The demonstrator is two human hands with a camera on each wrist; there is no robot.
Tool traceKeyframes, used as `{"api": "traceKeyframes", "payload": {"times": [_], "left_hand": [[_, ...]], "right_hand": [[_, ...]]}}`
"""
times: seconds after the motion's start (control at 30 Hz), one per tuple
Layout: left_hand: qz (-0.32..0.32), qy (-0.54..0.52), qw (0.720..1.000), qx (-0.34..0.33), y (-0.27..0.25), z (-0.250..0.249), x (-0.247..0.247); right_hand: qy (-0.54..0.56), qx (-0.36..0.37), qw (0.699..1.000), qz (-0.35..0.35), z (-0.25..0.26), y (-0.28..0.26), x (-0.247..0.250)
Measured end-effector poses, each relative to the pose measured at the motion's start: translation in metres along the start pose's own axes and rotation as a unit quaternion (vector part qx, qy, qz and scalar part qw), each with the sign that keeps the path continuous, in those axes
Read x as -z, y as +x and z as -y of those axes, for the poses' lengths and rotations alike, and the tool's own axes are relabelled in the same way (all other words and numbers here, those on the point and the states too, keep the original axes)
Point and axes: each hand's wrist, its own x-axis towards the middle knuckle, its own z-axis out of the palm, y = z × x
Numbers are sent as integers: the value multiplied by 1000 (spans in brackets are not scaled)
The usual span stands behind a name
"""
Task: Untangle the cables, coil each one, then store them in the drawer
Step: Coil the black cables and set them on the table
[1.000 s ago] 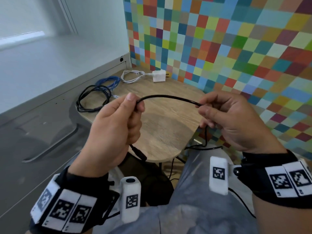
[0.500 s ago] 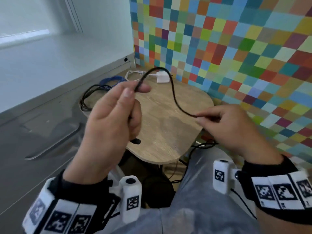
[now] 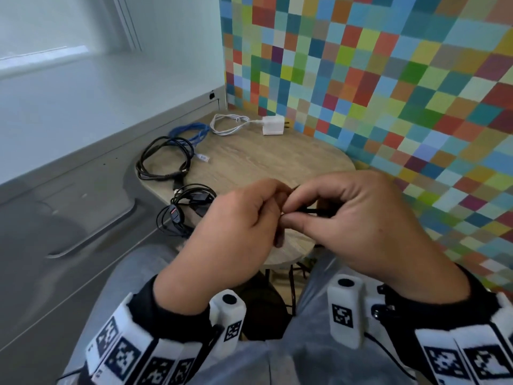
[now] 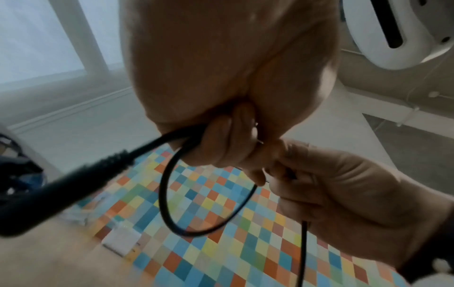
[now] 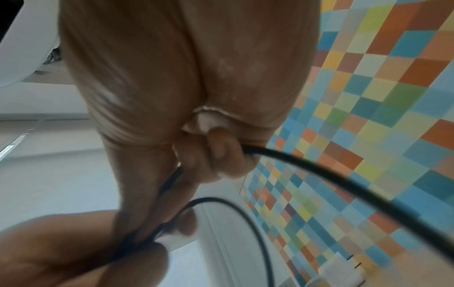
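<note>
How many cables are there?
5: black cable in both hands; on the table, a white charger cable, a blue one, a black coil, a black bundle. That bundle may hide more.

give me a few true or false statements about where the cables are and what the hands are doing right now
1. Both hands hold the thin black cable. True: the left hand and right hand pinch it together above the round wooden table.
2. The white charger block lies in the drawer. False: it sits on the table near the multicoloured checkered wall.
3. The held cable forms a loop. True, seen from the left wrist.
4. The blue cable is in the right hand. False: it lies on the table beside the coiled black cable.
5. The table holds only one cable. False: several lie there.
</note>
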Motion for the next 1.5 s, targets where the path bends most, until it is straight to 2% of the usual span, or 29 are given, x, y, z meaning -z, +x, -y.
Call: {"api": "traceKeyframes", "payload": {"times": [0.13,0.27,0.37,0.47,0.57,0.63,0.77,0.93,1.07,1.13,1.33,1.43,1.5], "left_hand": [[79,-176,980,55,0,4,7],[89,-267,956,83,-1,12,23],[132,-322,932,103,-2,15,30],[143,-413,891,126,-4,12,26],[126,-522,832,138,-4,10,27],[105,-563,809,134,-3,14,34],[79,-568,811,115,-2,18,39],[110,-590,793,104,0,16,28],[114,-574,805,94,-2,17,26],[113,-563,814,83,-3,17,24],[87,-533,837,91,-2,16,23],[114,-517,840,119,-3,13,23],[145,-484,853,129,-4,11,22]], "right_hand": [[43,-5,999,-17,-2,2,10],[102,-10,993,-55,-14,0,21],[129,-24,989,-66,-24,0,27],[147,-35,987,-55,-29,3,23],[160,-61,984,-52,-40,4,20],[176,-78,979,-64,-50,4,22],[223,-104,966,-75,-56,1,29],[227,-87,969,43,-44,1,7],[342,-108,930,76,-37,5,-1],[304,-119,942,76,-36,5,2],[133,-77,986,68,-25,8,7],[73,-84,990,87,-25,9,10],[68,-84,990,90,-26,10,10]]}}
